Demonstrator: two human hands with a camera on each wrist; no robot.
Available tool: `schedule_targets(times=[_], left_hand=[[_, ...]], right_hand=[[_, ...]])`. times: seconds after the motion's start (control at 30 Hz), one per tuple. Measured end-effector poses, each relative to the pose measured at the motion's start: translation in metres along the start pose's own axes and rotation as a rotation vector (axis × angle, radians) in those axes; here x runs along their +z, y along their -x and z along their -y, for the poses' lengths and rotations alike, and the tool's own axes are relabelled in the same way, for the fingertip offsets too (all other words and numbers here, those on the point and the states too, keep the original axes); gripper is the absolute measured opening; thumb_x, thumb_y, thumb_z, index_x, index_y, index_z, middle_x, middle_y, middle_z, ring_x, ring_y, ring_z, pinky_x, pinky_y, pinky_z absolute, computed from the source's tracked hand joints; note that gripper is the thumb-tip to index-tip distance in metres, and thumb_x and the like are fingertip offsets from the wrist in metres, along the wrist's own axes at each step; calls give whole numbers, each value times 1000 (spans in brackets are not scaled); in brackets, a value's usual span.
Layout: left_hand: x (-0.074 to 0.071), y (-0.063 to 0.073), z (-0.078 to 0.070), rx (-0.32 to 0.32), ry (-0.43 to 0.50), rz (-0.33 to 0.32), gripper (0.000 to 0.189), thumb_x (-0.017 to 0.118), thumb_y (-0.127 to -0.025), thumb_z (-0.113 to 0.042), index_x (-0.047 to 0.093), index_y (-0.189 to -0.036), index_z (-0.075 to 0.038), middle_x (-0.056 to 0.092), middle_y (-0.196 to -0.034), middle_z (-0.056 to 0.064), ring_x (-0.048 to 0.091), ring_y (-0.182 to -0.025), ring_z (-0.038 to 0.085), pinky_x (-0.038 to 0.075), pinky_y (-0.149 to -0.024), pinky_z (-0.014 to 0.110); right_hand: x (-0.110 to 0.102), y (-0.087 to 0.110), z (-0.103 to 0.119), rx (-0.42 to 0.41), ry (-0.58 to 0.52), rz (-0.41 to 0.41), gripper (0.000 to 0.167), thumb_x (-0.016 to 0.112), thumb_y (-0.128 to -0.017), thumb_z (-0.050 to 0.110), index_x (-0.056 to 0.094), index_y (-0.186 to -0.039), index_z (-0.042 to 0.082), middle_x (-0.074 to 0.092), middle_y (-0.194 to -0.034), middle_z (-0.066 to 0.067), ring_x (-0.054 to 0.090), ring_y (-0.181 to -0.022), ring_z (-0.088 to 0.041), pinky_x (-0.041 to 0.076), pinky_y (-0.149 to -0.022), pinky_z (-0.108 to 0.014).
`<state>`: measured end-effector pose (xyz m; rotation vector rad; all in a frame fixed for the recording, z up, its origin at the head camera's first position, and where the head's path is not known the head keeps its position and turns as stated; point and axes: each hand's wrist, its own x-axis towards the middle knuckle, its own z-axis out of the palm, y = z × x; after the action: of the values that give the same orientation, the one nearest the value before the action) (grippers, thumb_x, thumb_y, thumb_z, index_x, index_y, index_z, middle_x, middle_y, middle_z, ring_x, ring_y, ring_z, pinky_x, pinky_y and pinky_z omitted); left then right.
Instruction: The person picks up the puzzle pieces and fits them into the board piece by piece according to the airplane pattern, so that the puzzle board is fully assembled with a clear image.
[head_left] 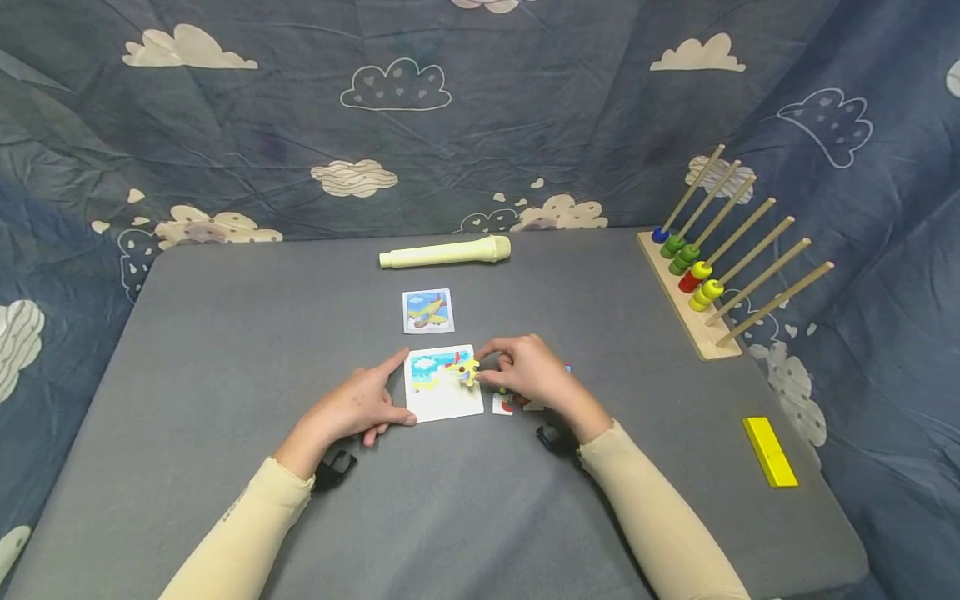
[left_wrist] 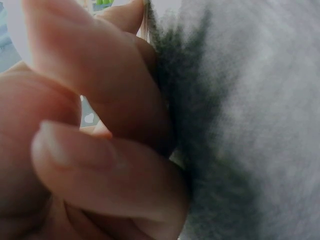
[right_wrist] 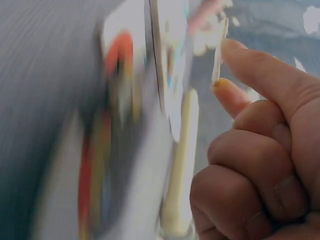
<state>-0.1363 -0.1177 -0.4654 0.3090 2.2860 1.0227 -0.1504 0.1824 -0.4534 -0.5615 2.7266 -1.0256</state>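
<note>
A white square puzzle board [head_left: 446, 407], partly covered with sky-blue and yellow picture parts, lies flat in front of me. My left hand [head_left: 351, 406] touches its left side, index finger at the upper corner and thumb near the lower one; the other fingers curl under. In the left wrist view, those curled fingers [left_wrist: 100, 155] rest against the grey cloth. My right hand [head_left: 530, 367] pinches a small yellow puzzle piece [head_left: 467, 372] between thumb and index finger over the board's right edge. Edge-on in the right wrist view, this piece [right_wrist: 218, 52] looks thin and flat.
Loose puzzle pieces [head_left: 503, 405] lie beneath my right hand, partly hidden. A picture card with a yellow airplane [head_left: 428, 312] lies beyond the board, with a pale yellow toy microphone [head_left: 446, 252] behind it. At right stand a wooden peg counter [head_left: 693, 300] with rings and a yellow block [head_left: 770, 452].
</note>
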Motion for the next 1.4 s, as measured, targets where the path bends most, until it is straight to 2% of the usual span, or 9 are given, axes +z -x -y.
schedule_targets(times=[0.17, 0.37, 0.6, 0.77, 0.97, 1.13, 1.4], left_hand=[[1, -2, 0, -6, -5, 1, 113, 88, -88, -24, 14, -173, -19, 62, -55, 2, 58, -36, 13, 53, -47, 32], [-1, -2, 0, -20, -6, 6, 113, 88, -88, -25, 13, -173, -20, 61, -55, 2, 59, -36, 13, 53, -46, 32], [-1, -2, 0, -10, -6, 3, 113, 88, -88, -25, 14, -173, -20, 61, -55, 3, 59, -37, 14, 53, -48, 32], [-1, -1, 0, -13, -4, 4, 113, 88, -88, -25, 14, -173, -21, 61, -55, 3, 59, -37, 14, 53, -48, 32], [-1, -1, 0, -14, -3, 6, 113, 88, -88, -25, 13, -173, -21, 61, -55, 2, 59, -37, 14, 53, -48, 32], [-1, -1, 1, 5, -5, 1, 113, 88, -88, -25, 13, -173, -20, 61, -55, 2, 60, -37, 14, 52, -49, 32], [-1, -1, 2, 11, -13, 2, 113, 88, -88, -26, 13, -173, -19, 61, -55, 2, 60, -38, 14, 51, -49, 31]], right_hand=[[21, -18, 13, -58, 53, 36, 24, 87, -89, 25, 83, -110, 13, 40, -55, 11, 34, -51, -1, 29, -53, -20], [31, -22, 18, -76, 99, 49, 23, 87, -90, 25, 83, -109, 13, 48, -56, 9, 37, -50, -2, 30, -52, -19], [35, -24, 21, -72, 163, 47, 24, 88, -88, 25, 84, -109, 13, 51, -60, 9, 37, -56, -2, 28, -56, -19], [36, -24, 22, -80, 193, 42, 25, 88, -88, 24, 83, -110, 12, 55, -63, 7, 40, -58, -3, 31, -57, -19], [37, -22, 26, -71, 175, 36, 30, 88, -88, 25, 82, -115, 14, 50, -61, 8, 37, -58, -5, 29, -57, -20], [40, -21, 30, -76, 181, 74, 34, 87, -90, 26, 81, -122, 19, 49, -61, 8, 37, -57, -6, 28, -55, -21], [44, -19, 33, -32, 187, 74, 33, 88, -88, 25, 82, -120, 22, 50, -62, 6, 36, -59, -8, 29, -56, -22]])
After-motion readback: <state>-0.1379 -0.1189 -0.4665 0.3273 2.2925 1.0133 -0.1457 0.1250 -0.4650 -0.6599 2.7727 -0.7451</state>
